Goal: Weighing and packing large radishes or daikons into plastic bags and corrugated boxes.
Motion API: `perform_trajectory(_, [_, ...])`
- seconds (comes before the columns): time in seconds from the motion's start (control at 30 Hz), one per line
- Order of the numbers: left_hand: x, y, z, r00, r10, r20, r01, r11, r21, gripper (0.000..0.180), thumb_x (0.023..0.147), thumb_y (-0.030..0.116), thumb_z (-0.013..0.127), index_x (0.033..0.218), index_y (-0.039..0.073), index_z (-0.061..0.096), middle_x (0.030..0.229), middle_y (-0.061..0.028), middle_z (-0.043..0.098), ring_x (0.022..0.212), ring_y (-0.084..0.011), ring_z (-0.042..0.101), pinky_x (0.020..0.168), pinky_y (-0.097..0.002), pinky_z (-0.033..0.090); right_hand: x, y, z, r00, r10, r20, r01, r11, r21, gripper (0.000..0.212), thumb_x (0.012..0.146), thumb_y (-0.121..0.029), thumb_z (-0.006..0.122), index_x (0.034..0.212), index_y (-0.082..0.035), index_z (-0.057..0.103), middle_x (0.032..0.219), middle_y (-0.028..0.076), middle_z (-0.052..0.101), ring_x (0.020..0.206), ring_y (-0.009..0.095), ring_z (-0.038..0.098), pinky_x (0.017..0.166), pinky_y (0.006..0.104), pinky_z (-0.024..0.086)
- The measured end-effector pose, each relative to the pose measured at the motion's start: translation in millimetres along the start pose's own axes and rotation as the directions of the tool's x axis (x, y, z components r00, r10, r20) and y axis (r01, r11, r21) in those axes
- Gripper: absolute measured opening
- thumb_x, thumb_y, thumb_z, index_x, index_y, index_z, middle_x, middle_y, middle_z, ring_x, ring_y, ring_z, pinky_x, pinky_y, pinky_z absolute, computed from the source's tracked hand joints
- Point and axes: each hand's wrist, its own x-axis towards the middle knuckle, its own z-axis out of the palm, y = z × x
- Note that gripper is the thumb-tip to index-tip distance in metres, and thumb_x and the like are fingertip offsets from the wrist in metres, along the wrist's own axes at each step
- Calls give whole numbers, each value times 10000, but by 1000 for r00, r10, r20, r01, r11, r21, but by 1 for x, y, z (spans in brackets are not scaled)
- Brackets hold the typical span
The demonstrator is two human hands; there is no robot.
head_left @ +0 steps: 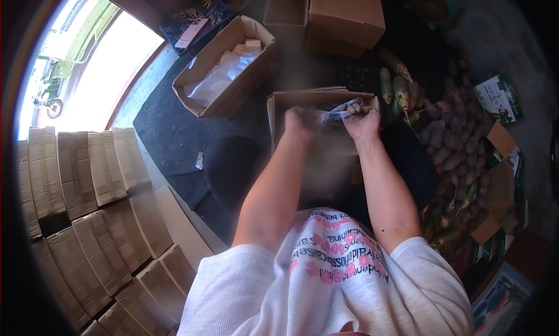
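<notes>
Both my arms reach forward over an open cardboard carton point(272, 117) between my knees. My right hand point(362, 120) is at the carton's right side, its fingers curled round a clear plastic bag point(336, 112). The bag looks thin and shiny, with a bluish tint along its upper edge. At the carton's left side is my left hand point(298, 123), close to the bag's other end. Its fingers are hidden and blurred, so whether it grips the plastic does not show. The carton's inside is mostly dark and smeared.
A long open box point(204, 106) of clear plastic bags stands ahead on the left, near a phone point(191, 33). Brown cartons point(346, 18) stand at the back. Green-yellow vegetables point(400, 92) and a heap of reddish-brown tubers point(448, 132) lie right. Stacked cardboard boxes point(96, 248) fill the left.
</notes>
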Motion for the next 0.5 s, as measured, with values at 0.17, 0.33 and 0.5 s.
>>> perform_trajectory(0.17, [109,4,-86,888,317,333,-429,832,352,236,852,238,421,931,79,576,1031,-109,626,961,-305,587,860,-427,462,-15,10,6,956,171,240,-6,826,-564,365,842,28,415,1121,-10,646,1067,185,711,839,259,690,659,376,567])
perform_trajectory(0.33, [26,4,-35,964,79,254,-186,882,433,181,947,64,431,951,83,612,1023,-64,652,878,-226,610,734,-343,463,-17,11,19,957,135,257,177,429,-886,433,869,75,474,1264,-40,609,1117,89,705,788,132,676,601,279,551])
perform_trajectory(0.5, [35,17,-45,946,-34,321,-157,821,550,154,951,14,547,1014,85,668,975,-26,669,852,-145,604,690,-297,444,-18,32,16,950,197,243,229,90,-969,421,865,4,661,1283,-23,617,1112,36,694,854,104,639,760,270,535])
